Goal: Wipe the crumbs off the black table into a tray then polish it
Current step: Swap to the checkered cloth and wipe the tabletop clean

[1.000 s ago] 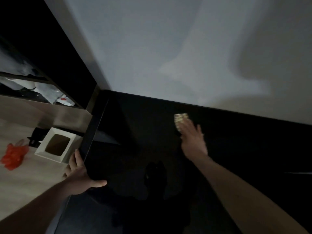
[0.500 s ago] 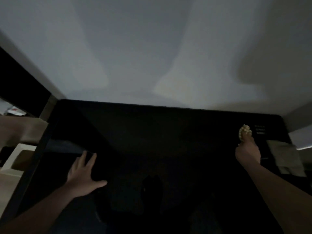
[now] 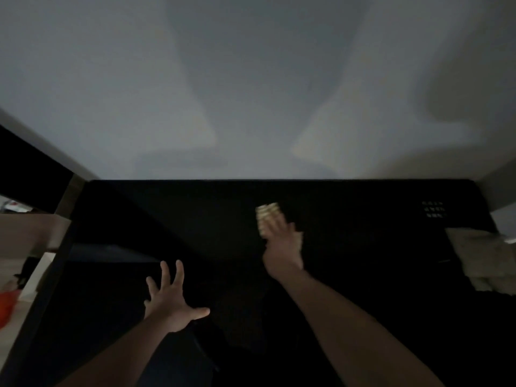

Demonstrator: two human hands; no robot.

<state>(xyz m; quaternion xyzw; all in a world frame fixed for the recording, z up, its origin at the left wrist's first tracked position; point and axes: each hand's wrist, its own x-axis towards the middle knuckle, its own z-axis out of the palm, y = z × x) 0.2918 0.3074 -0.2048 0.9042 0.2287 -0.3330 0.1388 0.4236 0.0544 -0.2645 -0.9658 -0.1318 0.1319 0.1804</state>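
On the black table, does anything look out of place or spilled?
Nothing stands out. The black table is too dark to show crumbs. The right hand presses a pale cloth on it, blurred; the left hand rests spread open. A folded pale cloth lies at the right edge.

Dim, underexposed shot. Black tabletop [image 3: 349, 247] nearly featureless, w/ faint sheen at left. Soft overlapping shadows on grey wall [image 3: 251, 79]. Right hand [image 3: 282, 247] motion-blurred; wide-angle bend at edges.
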